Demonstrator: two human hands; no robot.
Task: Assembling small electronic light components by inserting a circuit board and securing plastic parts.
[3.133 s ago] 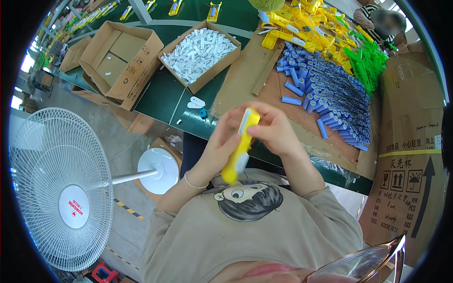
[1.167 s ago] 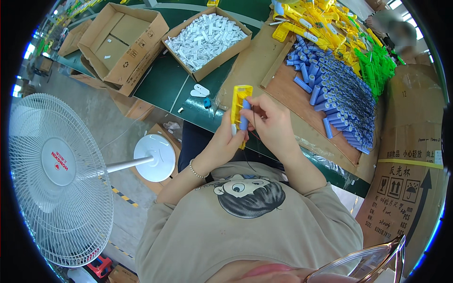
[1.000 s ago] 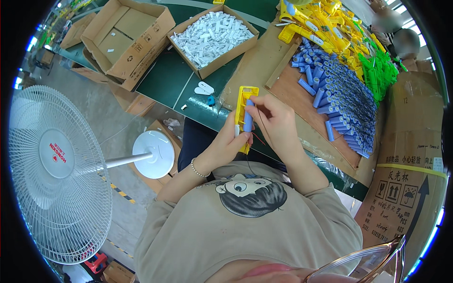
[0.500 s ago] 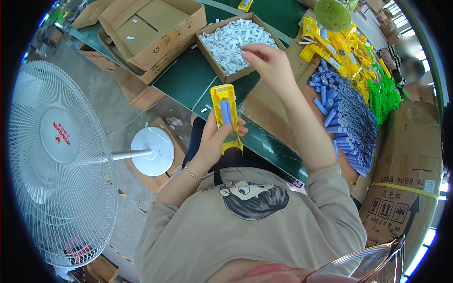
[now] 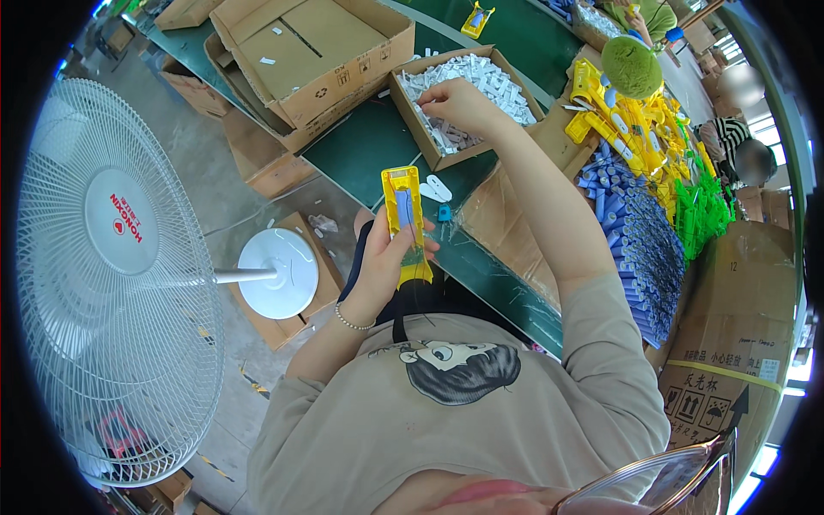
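Note:
My left hand (image 5: pixel 378 262) is closed around a yellow plastic casing (image 5: pixel 414 274), held upright near the table edge. Inside its open side lies a blue cylindrical battery cell (image 5: pixel 404 209), with thin wires trailing below. My right hand (image 5: pixel 468 108) reaches over a shallow cardboard box (image 5: pixel 444 160) heaped with small white pieces (image 5: pixel 481 77). Its fingertips are pinched together at the pieces; whatever is between them is too small to make out. White oval parts (image 5: pixel 436 188) and a small teal piece (image 5: pixel 444 212) lie on the green table beyond the casing.
Stacked cardboard boxes (image 5: pixel 343 86) stand at the far left of the table. To the right are piled blue cells (image 5: pixel 631 249), yellow casings (image 5: pixel 635 129) and green parts (image 5: pixel 704 210). A large white fan (image 5: pixel 120 275) fills the left; a tall carton (image 5: pixel 730 318) stands right.
My right hand has moved from the box's right side to its left part, down among the white pieces. My left hand keeps the casing, and the view has shifted slightly.

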